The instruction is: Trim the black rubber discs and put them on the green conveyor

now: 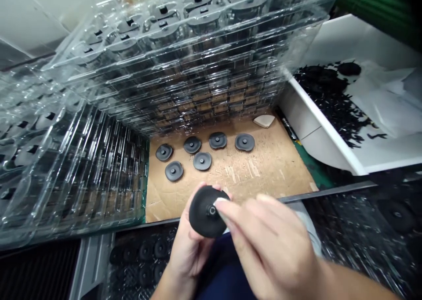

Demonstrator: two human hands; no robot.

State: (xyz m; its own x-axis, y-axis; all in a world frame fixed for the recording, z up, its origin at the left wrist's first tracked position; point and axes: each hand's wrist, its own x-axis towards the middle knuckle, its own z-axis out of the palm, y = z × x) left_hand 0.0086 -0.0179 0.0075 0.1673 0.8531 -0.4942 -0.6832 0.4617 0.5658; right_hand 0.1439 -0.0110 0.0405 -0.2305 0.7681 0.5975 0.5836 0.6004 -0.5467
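Observation:
My left hand (186, 251) grips a round black rubber-like disc (201, 214) by its edge, its face with the small raised hub tilted up toward me. Over it, my right hand (275, 238) is closed in a pinch, fingertips at the hub. Something pale shows at those fingertips; I cannot tell whether it is a small piece or a fingernail. Beyond my hands, several similar dark discs, among them a nearer disc (202, 161) and a right-hand disc (244, 142), lie hub up on a cardboard sheet (211, 190).
Tall stacks of clear plastic trays (184, 63) holding discs stand behind and to the left (66, 168). A white bin (332, 142) at right holds small black parts (332, 102). An off-white wedge-shaped piece (264, 121) lies on the cardboard. More disc-filled trays (145, 256) sit below the front edge.

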